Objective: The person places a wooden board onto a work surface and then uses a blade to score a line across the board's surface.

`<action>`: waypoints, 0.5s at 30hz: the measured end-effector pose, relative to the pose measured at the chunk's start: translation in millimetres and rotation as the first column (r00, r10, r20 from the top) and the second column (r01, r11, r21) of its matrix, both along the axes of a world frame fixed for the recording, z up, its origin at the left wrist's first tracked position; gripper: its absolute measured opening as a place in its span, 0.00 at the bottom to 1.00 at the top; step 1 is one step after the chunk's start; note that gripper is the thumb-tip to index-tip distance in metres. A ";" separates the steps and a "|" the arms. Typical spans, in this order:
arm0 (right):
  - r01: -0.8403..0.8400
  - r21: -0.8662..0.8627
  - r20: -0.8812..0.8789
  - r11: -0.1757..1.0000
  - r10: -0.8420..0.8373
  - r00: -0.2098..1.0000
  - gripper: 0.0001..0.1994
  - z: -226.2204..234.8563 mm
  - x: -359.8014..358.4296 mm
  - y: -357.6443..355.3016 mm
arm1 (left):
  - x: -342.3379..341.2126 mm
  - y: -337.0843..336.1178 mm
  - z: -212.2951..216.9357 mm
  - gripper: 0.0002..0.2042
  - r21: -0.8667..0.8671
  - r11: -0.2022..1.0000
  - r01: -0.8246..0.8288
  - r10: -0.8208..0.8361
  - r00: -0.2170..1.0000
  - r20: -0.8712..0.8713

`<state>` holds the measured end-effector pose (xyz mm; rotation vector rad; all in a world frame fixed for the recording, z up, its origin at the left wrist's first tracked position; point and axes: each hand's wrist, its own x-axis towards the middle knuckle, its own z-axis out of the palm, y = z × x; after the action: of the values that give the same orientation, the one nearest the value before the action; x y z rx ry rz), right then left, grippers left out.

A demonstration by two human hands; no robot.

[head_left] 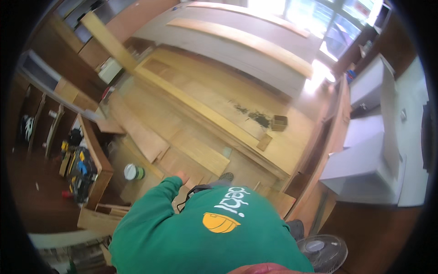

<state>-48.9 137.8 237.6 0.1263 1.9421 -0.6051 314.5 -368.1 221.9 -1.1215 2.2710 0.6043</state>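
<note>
My left hand [182, 177] shows at the end of a green sleeve, beside my body and above wooden boards on the floor. Only a small part of it is visible, so whether the fingers hold anything cannot be made out. A pale plank [196, 148] and a wider reddish board [142, 137] lie nearest to it. My right hand is out of sight, and my green top fills the lower middle. Beyond, a large plywood panel [200, 75] carries a scatter of small dark pieces [259, 119], a small open box [279, 123] and a short wood piece [264, 142].
A white and green tub [134, 172] stands left of my arm. Power tools [82, 169] sit in a wooden compartment farther left. A fan [322, 253] is at lower right, near white panels [365, 169]. Long boards [242, 41] lie across the far side.
</note>
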 end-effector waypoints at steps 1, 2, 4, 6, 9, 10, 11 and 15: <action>-0.013 -0.009 0.002 1.000 0.013 1.000 0.18 -5.5 -3.4 -2.9 | 7.0 -3.3 -7.4 0.23 -0.008 0.999 -0.034 0.034 0.999 -0.021; -0.067 -0.024 0.016 0.997 0.068 0.998 0.18 -9.8 -6.0 -18.4 | 29.0 -9.0 -23.5 0.23 -0.036 0.995 -0.098 0.097 0.995 -0.013; -0.067 -0.036 0.007 0.997 0.068 0.998 0.17 -19.5 -13.4 -15.8 | 15.4 -19.9 -31.5 0.22 -0.035 0.988 -0.150 0.147 0.987 -0.063; -0.083 -0.012 -0.007 0.996 0.083 0.997 0.17 -20.5 -22.7 -8.0 | -7.4 -19.0 -18.6 0.21 0.003 0.974 -0.225 0.224 0.968 -0.110; -0.120 0.004 -0.025 0.993 0.120 0.992 0.18 -20.4 -34.8 -8.1 | -19.9 -13.1 1.6 0.19 0.013 0.955 -0.295 0.293 0.942 -0.161; -0.141 0.001 -0.024 0.990 0.141 0.990 0.18 -20.8 -36.8 -11.9 | -17.4 -9.2 8.2 0.19 0.010 0.953 -0.302 0.299 0.938 -0.176; -0.159 0.002 -0.023 0.987 0.159 0.987 0.18 -20.6 -38.4 -13.2 | -12.9 -4.4 4.6 0.18 0.012 0.952 -0.305 0.302 0.933 -0.195; -0.214 -0.034 -0.004 0.976 0.214 0.977 0.19 -24.6 -37.2 -27.5 | 16.1 7.7 -23.4 0.18 -0.035 0.958 -0.284 0.270 0.937 -0.222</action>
<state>-86.1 110.3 213.0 -0.1045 1.9136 -0.4948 330.5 -360.4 198.4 -1.4906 2.3450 0.7994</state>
